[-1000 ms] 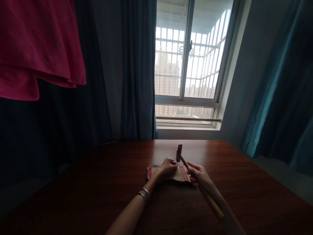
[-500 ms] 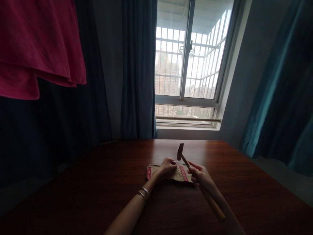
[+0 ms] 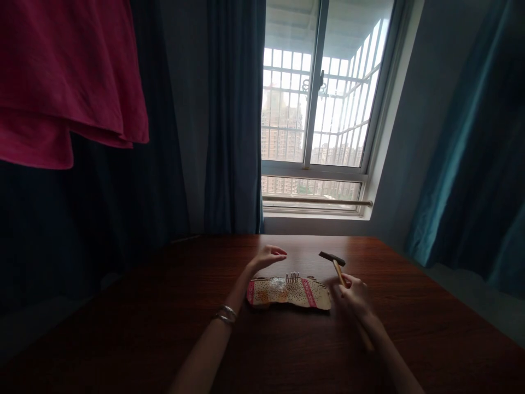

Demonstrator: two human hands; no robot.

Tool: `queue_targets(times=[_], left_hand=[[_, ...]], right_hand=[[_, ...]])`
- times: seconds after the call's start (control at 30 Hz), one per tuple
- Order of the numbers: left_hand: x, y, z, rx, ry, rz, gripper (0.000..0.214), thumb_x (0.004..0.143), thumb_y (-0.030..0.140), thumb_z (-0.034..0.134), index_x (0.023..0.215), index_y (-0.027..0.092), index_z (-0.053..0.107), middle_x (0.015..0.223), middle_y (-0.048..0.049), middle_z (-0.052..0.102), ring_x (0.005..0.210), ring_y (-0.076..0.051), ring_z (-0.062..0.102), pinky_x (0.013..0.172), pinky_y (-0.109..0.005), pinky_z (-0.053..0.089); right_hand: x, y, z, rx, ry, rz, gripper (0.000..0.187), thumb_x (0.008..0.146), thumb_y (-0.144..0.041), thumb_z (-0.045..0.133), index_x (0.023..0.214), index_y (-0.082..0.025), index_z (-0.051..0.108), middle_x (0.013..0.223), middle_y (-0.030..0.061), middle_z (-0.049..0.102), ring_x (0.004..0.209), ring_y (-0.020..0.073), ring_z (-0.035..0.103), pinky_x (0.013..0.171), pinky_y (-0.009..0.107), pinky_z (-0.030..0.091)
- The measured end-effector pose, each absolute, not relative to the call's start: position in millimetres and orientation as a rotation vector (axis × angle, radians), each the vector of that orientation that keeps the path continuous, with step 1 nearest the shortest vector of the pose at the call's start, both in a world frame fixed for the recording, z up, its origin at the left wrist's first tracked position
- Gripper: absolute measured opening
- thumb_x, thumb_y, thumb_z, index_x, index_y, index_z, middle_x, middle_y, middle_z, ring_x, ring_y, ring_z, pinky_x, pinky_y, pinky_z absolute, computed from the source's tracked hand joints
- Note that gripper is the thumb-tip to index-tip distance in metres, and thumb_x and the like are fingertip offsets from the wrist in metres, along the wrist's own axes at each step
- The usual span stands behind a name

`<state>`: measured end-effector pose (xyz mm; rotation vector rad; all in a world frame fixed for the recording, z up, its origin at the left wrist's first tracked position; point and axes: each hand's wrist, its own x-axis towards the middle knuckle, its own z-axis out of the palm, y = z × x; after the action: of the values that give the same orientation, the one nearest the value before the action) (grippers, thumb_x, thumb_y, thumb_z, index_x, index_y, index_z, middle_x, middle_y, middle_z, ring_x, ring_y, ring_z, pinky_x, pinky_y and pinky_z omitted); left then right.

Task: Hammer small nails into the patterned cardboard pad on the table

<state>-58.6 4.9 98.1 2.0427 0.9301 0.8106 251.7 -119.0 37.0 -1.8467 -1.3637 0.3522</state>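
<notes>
Nails stand upright, right of my nearer left hand, its fingers loose and seemingly empty; my right hand grips the hammer.

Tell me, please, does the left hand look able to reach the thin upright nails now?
Probably yes. The left hand seems to hold nothing and is near the nails, with nothing visible between them. The hammer, in the right hand, is off to their right.

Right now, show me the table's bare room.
Bare wooden table: left of the left forearm, right of the right forearm, and between them, this side of the patterned board. Crowded: around nails, left hand, right hand and hammer.
</notes>
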Motion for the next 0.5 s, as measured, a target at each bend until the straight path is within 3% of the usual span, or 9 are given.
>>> queue_targets(times=[0.1, 0.3, 0.5], left_hand=[[-93, 19, 112, 2.021, 1.160, 0.813, 0.035, 0.071, 0.037, 0.062, 0.086, 0.006, 0.071, 0.074, -0.0084, 0.070, 0.068, -0.017, 0.062, 0.058, -0.023, 0.044], [-147, 34, 94, 1.847, 1.675, 0.271, 0.011, 0.062, 0.020, 0.066, 0.061, 0.009, 0.064, 0.058, -0.0061, 0.065, 0.052, -0.015, 0.059, 0.048, -0.021, 0.043], [-148, 30, 73, 1.820, 1.728, 0.020, 0.017, 0.057, 0.016, 0.069, 0.048, 0.011, 0.055, 0.047, -0.0054, 0.060, 0.042, -0.014, 0.054, 0.041, -0.022, 0.041]], right_hand=[[264, -123, 35, -1.997, -1.493, 0.188, 0.044, 0.075, -0.023, 0.052, 0.116, -0.015, 0.062, 0.098, 0.0132, 0.071, 0.092, 0.0244, 0.066, 0.077, 0.027, 0.047], [267, -134, 38, -2.184, -1.656, 0.077, 0.043, 0.080, -0.026, 0.047, 0.121, -0.025, 0.059, 0.103, 0.0121, 0.070, 0.094, 0.0269, 0.066, 0.072, 0.029, 0.045], [267, -139, 30, -2.277, -1.740, 0.026, 0.044, 0.082, -0.027, 0.044, 0.124, -0.026, 0.056, 0.100, 0.0112, 0.070, 0.093, 0.0265, 0.065, 0.072, 0.031, 0.045]])
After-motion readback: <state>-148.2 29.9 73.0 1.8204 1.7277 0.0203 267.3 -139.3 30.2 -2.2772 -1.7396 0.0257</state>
